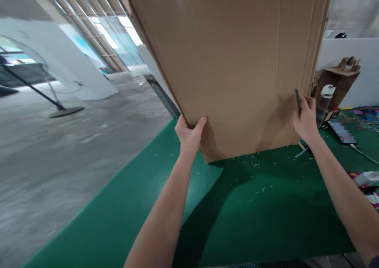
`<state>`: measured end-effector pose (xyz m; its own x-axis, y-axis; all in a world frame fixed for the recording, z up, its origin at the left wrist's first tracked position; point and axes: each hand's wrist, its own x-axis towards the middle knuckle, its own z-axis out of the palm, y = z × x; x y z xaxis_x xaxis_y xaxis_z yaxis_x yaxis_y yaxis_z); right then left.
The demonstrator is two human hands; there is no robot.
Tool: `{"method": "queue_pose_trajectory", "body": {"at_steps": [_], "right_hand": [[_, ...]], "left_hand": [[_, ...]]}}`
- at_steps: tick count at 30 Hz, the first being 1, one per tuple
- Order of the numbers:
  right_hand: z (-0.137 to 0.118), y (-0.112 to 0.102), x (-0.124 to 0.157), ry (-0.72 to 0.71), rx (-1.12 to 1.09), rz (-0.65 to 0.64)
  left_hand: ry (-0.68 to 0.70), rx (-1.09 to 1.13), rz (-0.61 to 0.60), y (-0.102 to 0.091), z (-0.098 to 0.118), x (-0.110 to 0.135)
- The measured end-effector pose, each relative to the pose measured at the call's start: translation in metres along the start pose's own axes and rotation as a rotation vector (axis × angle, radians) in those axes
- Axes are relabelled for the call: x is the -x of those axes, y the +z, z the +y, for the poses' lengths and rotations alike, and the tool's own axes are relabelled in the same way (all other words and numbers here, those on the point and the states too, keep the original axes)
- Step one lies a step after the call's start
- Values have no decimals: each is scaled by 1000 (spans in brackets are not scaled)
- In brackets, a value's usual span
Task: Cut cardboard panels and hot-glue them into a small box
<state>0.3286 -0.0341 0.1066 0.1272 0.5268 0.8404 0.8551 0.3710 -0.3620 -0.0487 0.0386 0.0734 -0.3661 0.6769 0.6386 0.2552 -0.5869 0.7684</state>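
A large brown cardboard sheet (233, 70) stands on its lower edge on the green tabletop (266, 212), and its top runs out of view. My left hand (189, 135) is closed round the sheet's lower left edge, thumb on the front face and fingers behind. At the lower right edge, my right hand (306, 117) is closed on a slim dark grey tool (297, 99) that points upward; its exact kind does not show. Whether the right fingers also grip the cardboard is hidden. A fold line runs down the sheet's right part.
Right of the sheet stand a clear bottle (324, 102) with a white cap and a cardboard construction (340, 78). A phone (343, 131) with a cable lies nearby. Small scraps (260, 190) are strewn over the table. Concrete floor (97, 149) extends to the left, with a round-based stand (66, 112).
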Motion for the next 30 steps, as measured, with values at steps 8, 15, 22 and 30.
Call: {"method": "queue_pose_trajectory", "body": {"at_steps": [8, 15, 22, 30], "right_hand": [[-61, 0, 14, 83, -400, -475], [-62, 22, 26, 164, -536, -458], [-65, 33, 39, 68, 84, -172], [-88, 40, 21, 137, -43, -25]], "left_hand": [[22, -95, 21, 19, 6, 4], [28, -108, 22, 19, 12, 8], [-11, -85, 11, 21, 21, 10], [-146, 247, -188, 13, 14, 2]]}}
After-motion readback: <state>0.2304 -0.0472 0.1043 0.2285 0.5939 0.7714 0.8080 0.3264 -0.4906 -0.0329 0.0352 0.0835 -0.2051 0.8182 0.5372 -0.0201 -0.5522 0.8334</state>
